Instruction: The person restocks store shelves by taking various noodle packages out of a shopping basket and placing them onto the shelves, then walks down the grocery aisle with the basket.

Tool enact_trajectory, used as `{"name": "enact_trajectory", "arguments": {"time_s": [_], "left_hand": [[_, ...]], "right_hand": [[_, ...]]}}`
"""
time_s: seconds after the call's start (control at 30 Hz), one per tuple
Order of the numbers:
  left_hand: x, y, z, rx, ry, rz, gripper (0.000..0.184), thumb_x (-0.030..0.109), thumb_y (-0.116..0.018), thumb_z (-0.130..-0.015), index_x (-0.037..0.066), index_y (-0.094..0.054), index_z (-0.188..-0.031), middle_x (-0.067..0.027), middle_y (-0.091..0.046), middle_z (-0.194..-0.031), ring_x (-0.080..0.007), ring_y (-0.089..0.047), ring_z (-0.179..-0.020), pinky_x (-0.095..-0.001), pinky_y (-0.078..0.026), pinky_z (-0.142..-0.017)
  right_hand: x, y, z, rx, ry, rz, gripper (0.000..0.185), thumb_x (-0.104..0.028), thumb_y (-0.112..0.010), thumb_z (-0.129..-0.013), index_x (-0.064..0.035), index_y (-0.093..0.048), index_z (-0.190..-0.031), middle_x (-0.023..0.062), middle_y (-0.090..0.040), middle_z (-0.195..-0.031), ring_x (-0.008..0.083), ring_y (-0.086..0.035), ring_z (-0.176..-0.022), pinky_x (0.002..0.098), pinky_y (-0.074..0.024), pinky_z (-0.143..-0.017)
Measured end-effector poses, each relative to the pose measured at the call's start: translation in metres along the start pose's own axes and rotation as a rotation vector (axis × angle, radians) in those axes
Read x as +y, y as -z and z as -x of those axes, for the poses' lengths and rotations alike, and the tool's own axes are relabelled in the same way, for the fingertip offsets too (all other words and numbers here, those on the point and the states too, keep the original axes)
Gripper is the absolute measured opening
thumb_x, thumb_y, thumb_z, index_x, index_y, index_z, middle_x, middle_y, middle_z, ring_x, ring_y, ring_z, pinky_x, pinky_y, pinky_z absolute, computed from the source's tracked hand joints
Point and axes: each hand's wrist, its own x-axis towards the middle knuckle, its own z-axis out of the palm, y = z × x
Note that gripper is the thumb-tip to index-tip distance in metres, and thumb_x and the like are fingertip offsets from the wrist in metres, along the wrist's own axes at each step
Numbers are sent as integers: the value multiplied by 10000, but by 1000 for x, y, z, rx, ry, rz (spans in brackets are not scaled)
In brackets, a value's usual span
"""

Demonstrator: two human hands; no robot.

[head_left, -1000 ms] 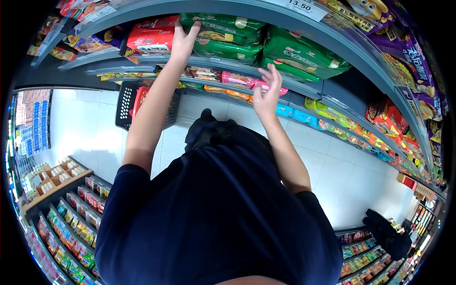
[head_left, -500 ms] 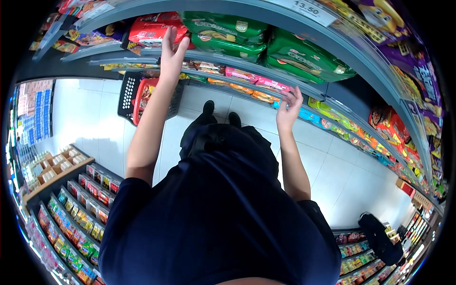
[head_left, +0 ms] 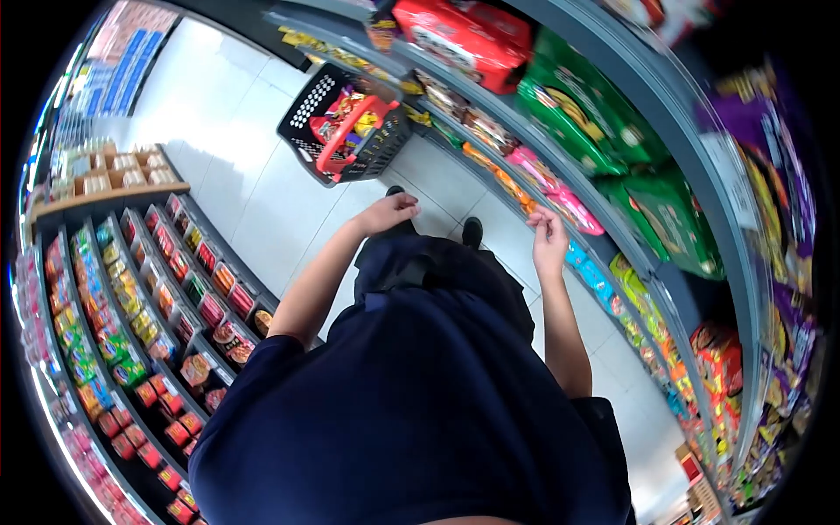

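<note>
Above the floor in front of my waist, my left hand [head_left: 390, 213] is empty, with its fingers loosely bent and the thumb a little apart. My right hand [head_left: 549, 241] hovers beside the lower shelf, near pink packs [head_left: 556, 191] and blue packs [head_left: 592, 278]. Its fingers are half curled and apart, with nothing visible in them. A black shopping basket [head_left: 385, 150] with a red handle [head_left: 331, 162] stands on the floor beyond my left hand, holding several colourful snack packets [head_left: 337, 118].
Shelving on the right holds a red multipack [head_left: 468, 39], green multipacks [head_left: 582, 109] and purple bags [head_left: 792, 149]. Another rack [head_left: 166, 289] with several rows of small packages stands at left. Pale floor tiles [head_left: 214, 114] run between the shelves.
My left hand has come down and away from the red multipack on the upper shelf. My right hand's fingers are more curled. The view has turned, so basket and shelves appear shifted.
</note>
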Motion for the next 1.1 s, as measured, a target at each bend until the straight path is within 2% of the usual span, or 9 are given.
{"name": "enact_trajectory", "arguments": {"time_s": [0.17, 0.27, 0.43, 0.53, 0.6, 0.73, 0.8, 0.87, 1.1], "left_hand": [[-62, 49, 10, 111, 59, -106, 422, 421, -554, -936, 38, -684, -1055, -63, -694, -954, -167, -617, -905, -302, -475, -852], [-143, 85, 19, 151, 74, 52, 430, 423, -528, -939, 38, -695, -1034, -51, -701, -941, -174, -623, -882, -307, -487, -827], [-352, 104, 67, 431, 428, 518, 421, 439, -546, -902, 51, -688, -982, -73, -702, -943, -198, -652, -864, -361, -510, -716], [-430, 123, 105, 345, 742, 550, 316, 355, -516, -923, 93, -662, -1024, -64, -685, -965, -206, -642, -888, -432, -495, -730], [-434, 143, 119, 316, 856, 508, 284, 345, -536, -909, 101, -647, -1004, -48, -664, -926, -204, -633, -848, -422, -485, -697], [-449, 194, 102, 290, 679, 482, 243, 304, -571, -867, 74, -644, -899, -59, -657, -823, -162, -613, -759, -334, -470, -594], [-412, 223, 79, 381, 553, 471, 297, 333, -572, -840, 62, -668, -914, -74, -676, -864, -165, -614, -774, -316, -481, -639], [-374, 252, 55, 411, 438, 513, 362, 359, -544, -862, 56, -665, -1019, -65, -687, -984, -178, -648, -936, -328, -499, -741], [-276, 302, 11, 384, 272, 584, 329, 327, -482, -960, 62, -621, -1094, -49, -675, -1065, -167, -633, -1018, -342, -483, -834]], "right_hand": [[-16, -80, -17, -191, -45, -31, 224, 60, -461, -906, -2, -602, -1069, 69, -645, -870, 132, -645, -767, 269, -514, -733], [-28, -136, -30, -317, -33, 3, 267, 79, -470, -885, -25, -590, -1099, 74, -644, -893, 138, -651, -796, 284, -525, -747], [-74, -207, -44, -492, -31, 126, 231, 4, -500, -916, -42, -576, -1129, 113, -666, -958, 177, -669, -832, 303, -530, -754], [-93, -234, -49, -445, -65, 135, 234, 10, -491, -917, -28, -574, -1132, 107, -664, -969, 174, -668, -830, 299, -528, -755], [-97, -250, -49, -376, -113, 117, 240, 11, -489, -917, -29, -576, -1137, 107, -664, -969, 174, -669, -826, 297, -527, -753], [-102, -302, -50, -352, -119, 65, 238, 5, -504, -908, -30, -581, -1131, 103, -666, -971, 181, -670, -834, 296, -524, -735], [-129, -329, -59, -383, 9, 213, 238, 9, -521, -891, -33, -583, -1118, 103, -649, -999, 198, -666, -834, 298, -520, -727], [-134, -353, -76, -360, 228, 395, 271, 21, -543, -833, -47, -584, -1092, 118, -587, -1083, 309, -585, -1013, 383, -478, -863], [-118, -446, -143, -555, 547, 658, 188, -155, -569, -864, -82, -607, -1033, 99, -623, -1046, 283, -567, -1037, 416, -409, -937]]}}
